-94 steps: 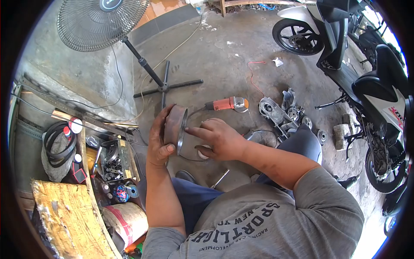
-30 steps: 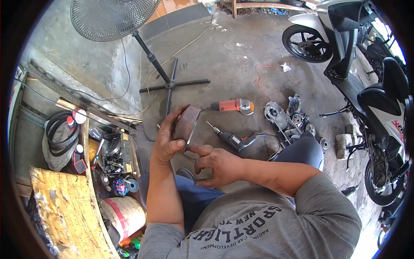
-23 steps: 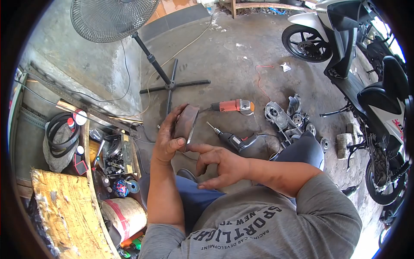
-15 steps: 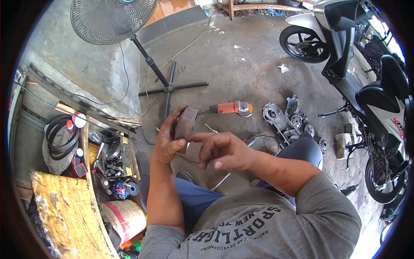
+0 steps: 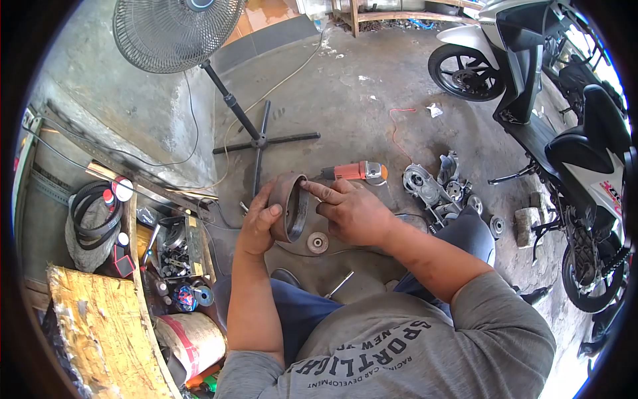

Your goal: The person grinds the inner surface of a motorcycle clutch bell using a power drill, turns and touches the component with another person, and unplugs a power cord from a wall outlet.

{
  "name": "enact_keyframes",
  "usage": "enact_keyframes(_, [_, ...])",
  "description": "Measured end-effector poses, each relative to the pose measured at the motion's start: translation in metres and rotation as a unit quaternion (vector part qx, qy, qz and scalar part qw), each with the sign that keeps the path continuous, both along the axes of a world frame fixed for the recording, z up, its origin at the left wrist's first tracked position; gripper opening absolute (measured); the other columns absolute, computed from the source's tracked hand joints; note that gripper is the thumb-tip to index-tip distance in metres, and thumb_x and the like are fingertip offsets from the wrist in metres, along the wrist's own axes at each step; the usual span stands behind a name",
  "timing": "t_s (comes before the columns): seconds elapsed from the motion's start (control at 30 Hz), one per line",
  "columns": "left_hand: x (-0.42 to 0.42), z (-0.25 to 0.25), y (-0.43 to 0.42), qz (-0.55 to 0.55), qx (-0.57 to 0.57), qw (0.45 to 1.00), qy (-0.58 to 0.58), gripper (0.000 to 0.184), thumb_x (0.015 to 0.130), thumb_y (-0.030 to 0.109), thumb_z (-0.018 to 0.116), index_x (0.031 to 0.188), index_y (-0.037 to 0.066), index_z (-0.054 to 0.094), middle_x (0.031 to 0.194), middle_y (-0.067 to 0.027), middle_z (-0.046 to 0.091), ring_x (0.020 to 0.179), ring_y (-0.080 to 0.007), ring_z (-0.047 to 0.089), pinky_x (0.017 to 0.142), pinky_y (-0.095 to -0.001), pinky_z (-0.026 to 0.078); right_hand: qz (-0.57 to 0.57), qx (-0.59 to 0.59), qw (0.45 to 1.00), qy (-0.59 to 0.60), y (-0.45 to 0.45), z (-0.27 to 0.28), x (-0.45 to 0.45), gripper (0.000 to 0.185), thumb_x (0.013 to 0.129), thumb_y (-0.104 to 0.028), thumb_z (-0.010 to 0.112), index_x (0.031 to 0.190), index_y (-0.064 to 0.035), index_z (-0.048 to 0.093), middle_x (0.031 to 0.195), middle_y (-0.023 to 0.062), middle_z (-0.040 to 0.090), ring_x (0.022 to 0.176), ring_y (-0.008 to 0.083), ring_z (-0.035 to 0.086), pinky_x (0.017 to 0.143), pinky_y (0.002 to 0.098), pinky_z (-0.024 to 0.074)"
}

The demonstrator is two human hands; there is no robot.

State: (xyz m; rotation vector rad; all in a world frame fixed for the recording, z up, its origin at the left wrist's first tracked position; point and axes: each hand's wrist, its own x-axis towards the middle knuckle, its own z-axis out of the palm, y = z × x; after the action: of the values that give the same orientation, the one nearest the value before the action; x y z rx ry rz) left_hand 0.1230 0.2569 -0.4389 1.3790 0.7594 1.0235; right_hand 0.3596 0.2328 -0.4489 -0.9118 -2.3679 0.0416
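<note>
My left hand (image 5: 259, 223) is closed around a worn, brownish metal clutch drum (image 5: 282, 206), thumb at its near side. The drum is tilted so that its hollow inside faces right. My right hand (image 5: 352, 209) points its index finger at the drum's upper rim, the fingertip touching at the inner edge. Its other fingers are loosely curled and hold nothing. Below the hands, a round metal disc with a centre hole (image 5: 318, 243) lies on the floor. Just beyond my right hand lies an orange angle grinder (image 5: 352, 171).
Engine casing parts (image 5: 432, 189) lie on the floor to the right, near a parked scooter (image 5: 531, 120). A standing fan (image 5: 259, 141) is ahead. At left are black belts (image 5: 96, 216), a box of metal parts (image 5: 176, 249) and a wooden board (image 5: 100, 332).
The drum has turned, so its hollow side now shows. My right index finger has moved up to the drum's rim. The disc on the floor has come into view.
</note>
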Motion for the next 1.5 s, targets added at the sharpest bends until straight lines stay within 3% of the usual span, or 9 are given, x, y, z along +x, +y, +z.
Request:
enact_keyframes(0.27, [-0.002, -0.007, -0.005, 0.085, -0.161, 0.983, -0.015, 0.057, 0.094, 0.046, 0.054, 0.131, 0.002, 0.058, 0.123, -0.0136, 0.065, 0.108, -0.0225, 0.062, 0.091, -0.0338, 0.047, -0.002, -0.069, 0.996, -0.064, -0.010, -0.021, -0.010, 0.014, 0.074, -0.016, 0.066, 0.085, -0.0080, 0.070, 0.146, 0.0047, 0.052, 0.093, 0.0259, 0.056, 0.085, 0.0379, 0.0495])
enact_keyframes(0.4, [0.007, 0.001, -0.007, 0.113, -0.237, 0.964, -0.040, 0.051, 0.097, 0.045, 0.053, 0.126, 0.004, 0.061, 0.114, -0.0112, 0.069, 0.099, -0.0202, 0.064, 0.084, -0.0316, 0.049, 0.087, -0.137, 0.987, -0.010, -0.013, -0.030, -0.013, 0.013, 0.074, -0.016, 0.066, 0.084, -0.0078, 0.069, 0.143, 0.0054, 0.055, 0.092, 0.0283, 0.058, 0.085, 0.0397, 0.0500])
enact_keyframes(0.6, [0.010, 0.005, -0.011, 0.124, -0.264, 0.956, -0.028, 0.054, 0.096, 0.049, 0.053, 0.125, 0.005, 0.062, 0.114, -0.0112, 0.068, 0.097, -0.0204, 0.064, 0.084, -0.0321, 0.049, 0.136, -0.146, 0.979, 0.040, -0.007, -0.041, -0.011, 0.013, 0.073, -0.016, 0.067, 0.083, -0.0080, 0.068, 0.140, 0.0059, 0.056, 0.092, 0.0295, 0.059, 0.084, 0.0401, 0.0505])
enact_keyframes(0.73, [0.014, 0.007, -0.011, 0.123, -0.261, 0.957, -0.041, 0.046, 0.095, 0.046, 0.057, 0.116, 0.006, 0.066, 0.106, -0.0079, 0.069, 0.089, -0.0167, 0.064, 0.075, -0.0258, 0.049, 0.109, -0.103, 0.989, 0.007, -0.003, -0.038, -0.007, 0.016, 0.072, -0.017, 0.069, 0.085, -0.0085, 0.069, 0.140, 0.0054, 0.056, 0.091, 0.0290, 0.058, 0.084, 0.0379, 0.0507])
enact_keyframes(0.93, [0.017, 0.015, -0.016, 0.102, -0.266, 0.958, -0.030, 0.046, 0.095, 0.046, 0.056, 0.116, 0.006, 0.066, 0.105, -0.0084, 0.070, 0.087, -0.0165, 0.065, 0.072, -0.0260, 0.050, 0.083, -0.109, 0.990, -0.036, 0.005, -0.035, 0.000, 0.016, 0.073, -0.017, 0.069, 0.087, -0.0097, 0.070, 0.141, 0.0043, 0.056, 0.093, 0.0278, 0.057, 0.086, 0.0376, 0.0503])
enact_keyframes(1.23, [0.016, 0.013, -0.016, 0.098, -0.275, 0.956, -0.008, 0.049, 0.096, 0.047, 0.054, 0.119, 0.006, 0.066, 0.105, -0.0085, 0.070, 0.081, -0.0165, 0.067, 0.065, -0.0251, 0.052, 0.036, 0.016, 0.999, -0.037, 0.015, -0.031, 0.005, 0.016, 0.075, -0.019, 0.067, 0.088, -0.0112, 0.073, 0.148, 0.0021, 0.051, 0.096, 0.0246, 0.055, 0.087, 0.0357, 0.0496])
enact_keyframes(1.5, [0.019, 0.019, -0.018, 0.088, -0.275, 0.957, 0.001, 0.052, 0.095, 0.048, 0.054, 0.123, 0.006, 0.065, 0.105, -0.0077, 0.070, 0.078, -0.0153, 0.066, 0.064, -0.0245, 0.051, 0.046, -0.059, 0.995, -0.059, 0.002, -0.033, 0.001, 0.014, 0.077, -0.017, 0.065, 0.087, -0.0103, 0.072, 0.149, 0.0026, 0.049, 0.095, 0.0251, 0.056, 0.085, 0.0356, 0.0505])
